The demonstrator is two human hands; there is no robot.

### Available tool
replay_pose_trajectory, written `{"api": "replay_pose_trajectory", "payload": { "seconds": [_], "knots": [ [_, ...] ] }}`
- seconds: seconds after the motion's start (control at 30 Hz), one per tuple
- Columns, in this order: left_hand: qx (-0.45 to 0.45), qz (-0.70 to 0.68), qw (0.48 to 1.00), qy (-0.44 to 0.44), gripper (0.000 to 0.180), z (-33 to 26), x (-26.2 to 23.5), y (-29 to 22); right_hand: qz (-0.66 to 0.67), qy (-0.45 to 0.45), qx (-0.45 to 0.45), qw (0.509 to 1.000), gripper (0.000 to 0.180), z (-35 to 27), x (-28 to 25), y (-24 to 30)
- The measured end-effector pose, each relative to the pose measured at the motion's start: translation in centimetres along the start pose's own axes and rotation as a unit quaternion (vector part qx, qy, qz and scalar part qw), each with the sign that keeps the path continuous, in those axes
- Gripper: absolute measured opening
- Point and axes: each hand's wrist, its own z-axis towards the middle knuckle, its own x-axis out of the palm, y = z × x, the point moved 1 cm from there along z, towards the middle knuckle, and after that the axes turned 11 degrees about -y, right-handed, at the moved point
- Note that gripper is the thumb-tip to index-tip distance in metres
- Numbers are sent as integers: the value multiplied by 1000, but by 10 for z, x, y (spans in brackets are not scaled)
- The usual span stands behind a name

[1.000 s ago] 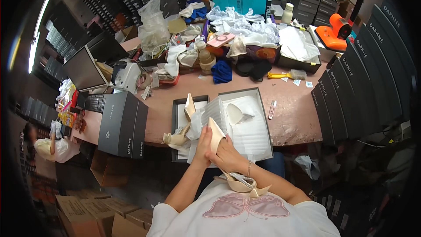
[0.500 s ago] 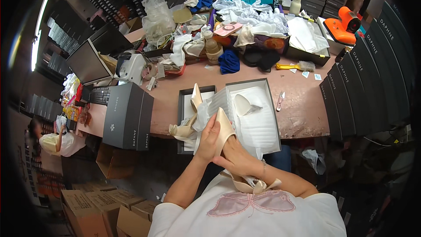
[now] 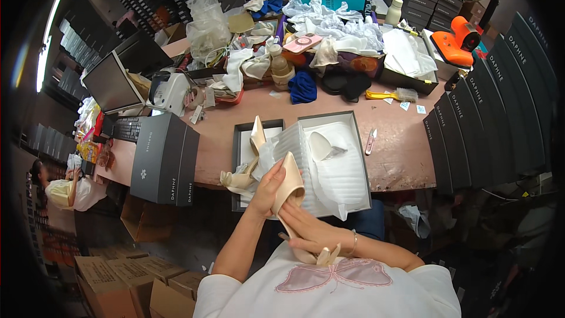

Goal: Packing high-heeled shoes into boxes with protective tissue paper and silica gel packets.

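The scene is lit evenly and fairly brightly across the centre, where the pink worktop [image 3: 400, 141] and the white tissue in the open shoe box [image 3: 338, 165] are rendered crisp and a little washed out. A curved strip light [image 3: 50, 29] is seen blown out at the upper left. Only soft shadows are cast under the table edge. Heavy vignetting is shown at all corners, and straight edges are bent toward the rim. Little motion blur is noticed.
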Motion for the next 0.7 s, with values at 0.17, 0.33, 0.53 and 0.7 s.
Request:
{"api": "replay_pose_trajectory", "payload": {
  "seconds": [0.17, 0.33, 0.53, 0.7],
  "knots": [
    [-20, -74, 994, 72, 63, -7, 7, 12, 283, 72, 314, 903, 58, -8, -65, -2],
    [-31, -196, 977, 73, 67, -45, 25, 43, -403, -290, 28, 867, 42, 52, -111, -82],
    [2, -173, 979, -111, 63, -50, 24, 44, -236, -368, 51, 898, 35, 43, -105, -94],
    [-51, -343, 936, -64, 54, -31, 11, 46, 218, -246, 204, 922, 18, 7, -57, -33]
  ]
}}
